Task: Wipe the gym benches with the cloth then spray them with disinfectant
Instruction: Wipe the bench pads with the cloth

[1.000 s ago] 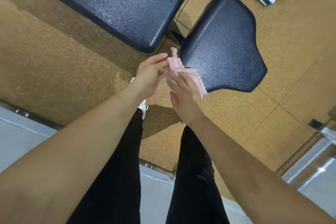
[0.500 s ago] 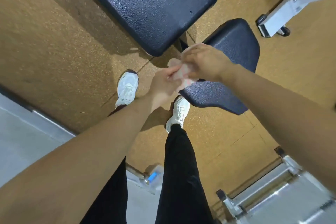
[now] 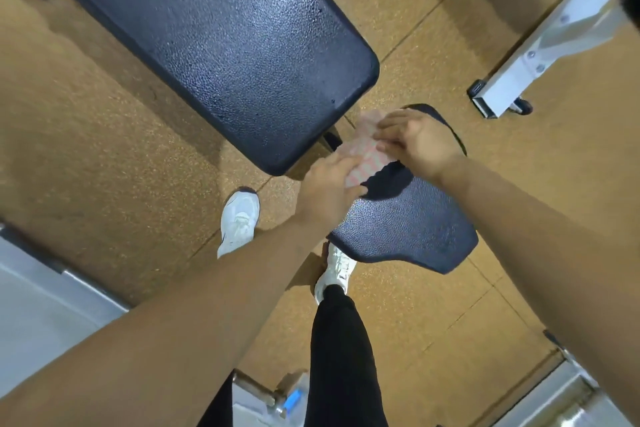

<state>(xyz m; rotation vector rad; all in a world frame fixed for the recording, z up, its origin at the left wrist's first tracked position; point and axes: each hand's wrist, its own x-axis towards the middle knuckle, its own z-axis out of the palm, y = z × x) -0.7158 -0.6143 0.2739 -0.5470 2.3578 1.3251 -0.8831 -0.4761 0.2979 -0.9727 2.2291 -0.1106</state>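
Both hands, left hand [image 3: 327, 184] and right hand [image 3: 414, 140], hold cloth [image 3: 365, 156] over seat pad [image 3: 408, 222].

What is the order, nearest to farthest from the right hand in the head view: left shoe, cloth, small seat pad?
1. cloth, touching the right hand itself.
2. small seat pad, directly beneath it.
3. left shoe, on the floor, far left.

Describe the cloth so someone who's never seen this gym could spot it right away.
Find the long dark bench pad, then the smaller seat pad by its rounded end. Above that seat, the left hand and right hand hold the cloth, the only pale pink thing among dark pads.
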